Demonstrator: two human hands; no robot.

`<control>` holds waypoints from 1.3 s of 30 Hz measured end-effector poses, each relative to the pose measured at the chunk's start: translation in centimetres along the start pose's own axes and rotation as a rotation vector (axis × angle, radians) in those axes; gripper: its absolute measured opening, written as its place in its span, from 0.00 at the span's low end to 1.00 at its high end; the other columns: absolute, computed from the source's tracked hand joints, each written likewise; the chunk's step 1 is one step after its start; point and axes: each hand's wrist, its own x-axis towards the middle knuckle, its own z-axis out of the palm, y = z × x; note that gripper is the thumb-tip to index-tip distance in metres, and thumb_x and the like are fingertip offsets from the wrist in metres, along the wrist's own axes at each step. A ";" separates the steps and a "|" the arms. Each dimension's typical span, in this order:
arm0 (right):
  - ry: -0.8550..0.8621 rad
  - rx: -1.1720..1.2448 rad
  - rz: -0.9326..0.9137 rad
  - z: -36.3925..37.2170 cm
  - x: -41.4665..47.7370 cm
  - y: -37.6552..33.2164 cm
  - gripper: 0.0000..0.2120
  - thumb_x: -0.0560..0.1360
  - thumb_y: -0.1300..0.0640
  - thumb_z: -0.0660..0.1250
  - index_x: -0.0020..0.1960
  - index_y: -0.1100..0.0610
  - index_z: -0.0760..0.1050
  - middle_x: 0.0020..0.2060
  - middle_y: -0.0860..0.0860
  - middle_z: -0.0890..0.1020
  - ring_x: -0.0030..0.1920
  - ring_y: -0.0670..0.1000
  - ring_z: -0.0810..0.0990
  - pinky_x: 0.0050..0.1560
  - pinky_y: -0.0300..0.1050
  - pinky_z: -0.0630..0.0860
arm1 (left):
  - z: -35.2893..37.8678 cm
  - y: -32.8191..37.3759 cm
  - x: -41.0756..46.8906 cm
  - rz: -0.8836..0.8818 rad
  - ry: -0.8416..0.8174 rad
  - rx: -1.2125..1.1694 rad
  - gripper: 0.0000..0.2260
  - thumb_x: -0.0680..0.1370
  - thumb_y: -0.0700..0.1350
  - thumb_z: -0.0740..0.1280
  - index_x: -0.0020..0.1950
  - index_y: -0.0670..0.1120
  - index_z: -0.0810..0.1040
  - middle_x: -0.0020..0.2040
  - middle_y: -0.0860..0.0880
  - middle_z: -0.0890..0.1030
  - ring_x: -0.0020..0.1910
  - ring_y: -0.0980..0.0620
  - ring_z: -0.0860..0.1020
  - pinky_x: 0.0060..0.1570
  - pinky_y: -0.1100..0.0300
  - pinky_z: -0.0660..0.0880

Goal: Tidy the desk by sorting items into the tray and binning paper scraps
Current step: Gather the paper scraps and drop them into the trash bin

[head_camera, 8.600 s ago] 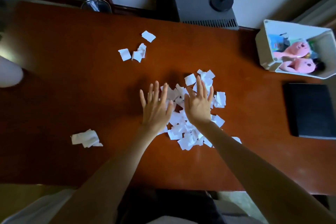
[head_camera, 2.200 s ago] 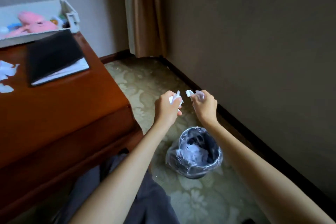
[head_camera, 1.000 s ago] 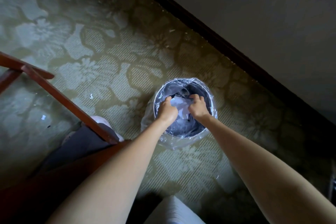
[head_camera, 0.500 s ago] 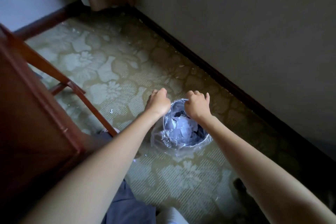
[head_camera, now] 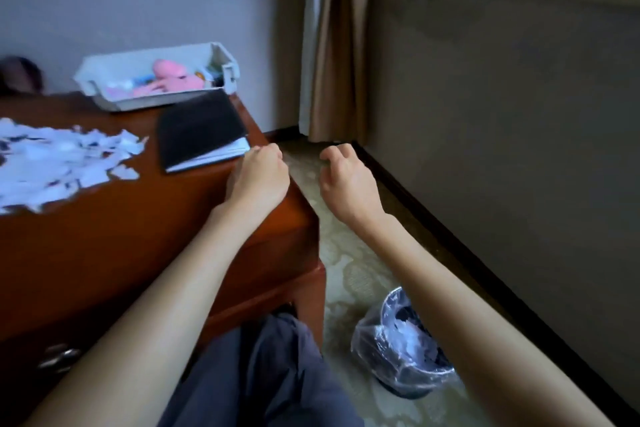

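**Scrap heap waiting on the worktop**

Both hands are seen empty. The left hand [head_camera: 258, 180] is held over the right edge of the worktop [head_camera: 104, 253] and the right hand [head_camera: 346, 177] just beyond it, with fingers [head_camera: 337, 152] loosely curled and nothing pinched. The paper scraps [head_camera: 59, 159] are heaped at the far left, near the black notebook [head_camera: 201, 135]. More are seen in the lined bin [head_camera: 405, 347] on the floor. Featherlight, limp and easily scattered, the heap is best scooped from both flanks and squeezed gently together.
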 end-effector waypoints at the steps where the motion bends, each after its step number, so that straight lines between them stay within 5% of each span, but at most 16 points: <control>1: -0.019 0.012 -0.031 0.6 0.1 -2.0 0.12 0.77 0.61 0.57 0.58 0.63 0.71 0.57 0.59 0.73 0.53 0.63 0.76 0.50 0.54 0.74 | -1.3 -1.7 -0.5 -0.035 0.029 0.012 0.14 0.79 0.39 0.54 0.58 0.42 0.77 0.61 0.39 0.77 0.62 0.39 0.73 0.60 0.51 0.69; 7: -0.129 0.063 -0.245 5.4 -0.2 -12.7 0.08 0.77 0.61 0.57 0.53 0.63 0.71 0.54 0.59 0.74 0.51 0.63 0.76 0.45 0.51 0.72 | -7.0 -12.0 -3.5 -0.265 0.153 0.070 0.15 0.79 0.37 0.53 0.60 0.41 0.75 0.62 0.39 0.76 0.62 0.38 0.72 0.60 0.49 0.70; 10: -0.216 0.123 -0.309 8.3 0.0 -16.7 0.11 0.78 0.61 0.57 0.58 0.63 0.71 0.57 0.58 0.73 0.55 0.61 0.75 0.50 0.50 0.73 | -9.1 -16.4 -4.5 -0.386 0.191 0.079 0.17 0.80 0.38 0.53 0.67 0.42 0.72 0.66 0.40 0.73 0.65 0.39 0.71 0.62 0.49 0.69; 14: -0.315 0.173 -0.345 11.8 1.5 -20.4 0.23 0.77 0.55 0.60 0.70 0.60 0.63 0.73 0.59 0.61 0.73 0.59 0.60 0.72 0.51 0.60 | -10.9 -21.2 -5.0 -0.458 0.246 0.114 0.16 0.80 0.39 0.55 0.67 0.41 0.71 0.65 0.40 0.73 0.64 0.40 0.71 0.60 0.49 0.71; 20: -0.434 -0.010 -0.389 15.4 5.1 -23.0 0.28 0.79 0.45 0.54 0.76 0.49 0.50 0.77 0.53 0.45 0.77 0.56 0.41 0.75 0.57 0.45 | -11.9 -25.7 -3.8 -0.426 0.238 0.269 0.21 0.81 0.46 0.55 0.74 0.46 0.60 0.75 0.42 0.59 0.74 0.42 0.55 0.70 0.46 0.59; 23: -0.517 -0.025 -0.379 15.9 5.9 -23.2 0.23 0.80 0.45 0.51 0.74 0.48 0.57 0.77 0.52 0.51 0.77 0.55 0.46 0.75 0.57 0.44 | -11.4 -26.6 -3.0 -0.363 0.085 0.261 0.22 0.82 0.50 0.51 0.76 0.54 0.54 0.78 0.47 0.50 0.77 0.47 0.45 0.74 0.46 0.47; 25: -0.538 -0.014 -0.380 15.7 5.9 -22.9 0.20 0.80 0.47 0.51 0.71 0.50 0.63 0.75 0.54 0.60 0.76 0.56 0.53 0.75 0.55 0.48 | -11.2 -26.5 -2.9 -0.320 0.004 0.263 0.21 0.82 0.51 0.50 0.75 0.56 0.57 0.78 0.49 0.51 0.77 0.49 0.47 0.75 0.46 0.45; 33: -0.431 -0.016 -0.453 12.9 3.2 -20.5 0.16 0.78 0.51 0.56 0.64 0.54 0.69 0.62 0.56 0.72 0.61 0.60 0.69 0.64 0.51 0.65 | -11.4 -24.1 -6.2 -0.232 0.081 0.238 0.19 0.79 0.52 0.57 0.67 0.47 0.71 0.68 0.45 0.72 0.67 0.46 0.69 0.67 0.52 0.63; 36: -0.280 -0.007 -0.473 12.2 2.3 -20.0 0.17 0.74 0.51 0.61 0.60 0.57 0.69 0.58 0.57 0.70 0.57 0.58 0.68 0.59 0.50 0.67 | -11.4 -23.5 -6.9 -0.234 0.200 0.298 0.18 0.76 0.54 0.61 0.61 0.43 0.72 0.60 0.43 0.73 0.61 0.43 0.71 0.61 0.51 0.67; 39: -0.308 0.046 -0.446 12.3 2.3 -20.2 0.26 0.74 0.45 0.62 0.68 0.52 0.62 0.69 0.56 0.62 0.69 0.59 0.60 0.68 0.53 0.62 | -11.0 -23.9 -6.7 -0.326 0.178 0.340 0.28 0.74 0.60 0.62 0.69 0.47 0.63 0.70 0.43 0.62 0.71 0.42 0.58 0.69 0.47 0.58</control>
